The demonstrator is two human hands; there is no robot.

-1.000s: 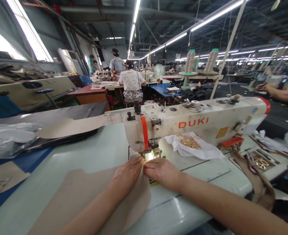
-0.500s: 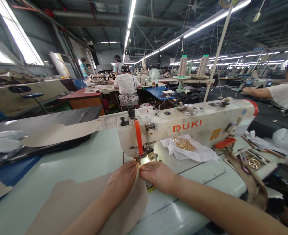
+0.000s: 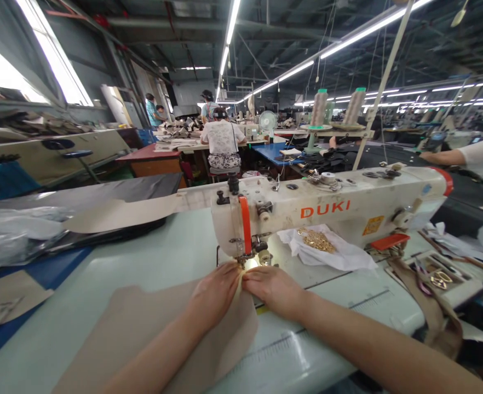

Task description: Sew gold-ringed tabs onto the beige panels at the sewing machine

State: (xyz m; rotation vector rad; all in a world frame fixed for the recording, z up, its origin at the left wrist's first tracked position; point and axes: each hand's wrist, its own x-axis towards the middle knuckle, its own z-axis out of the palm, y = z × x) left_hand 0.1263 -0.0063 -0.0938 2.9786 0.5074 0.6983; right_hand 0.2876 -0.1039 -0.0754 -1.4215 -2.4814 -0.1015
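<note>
My left hand (image 3: 217,290) and my right hand (image 3: 272,290) meet side by side just in front of the needle of a white DUKI sewing machine (image 3: 332,210). Both press and pinch the edge of a tan piece of material (image 3: 143,334) that lies flat on the pale green table (image 3: 159,257) and runs back toward me on the left. The fingers of both hands are curled together on the material's edge under the presser foot (image 3: 245,261).
A white cloth with gold metal fittings (image 3: 317,241) lies under the machine arm. A tray of buckles (image 3: 436,273) and a tan strap (image 3: 430,312) sit right. Tan and black sheets (image 3: 114,210) lie behind left. Other people sit ahead (image 3: 223,142) and at right (image 3: 477,156).
The hands stay at the needle on the material. Only the view has swung slightly left, then back.
</note>
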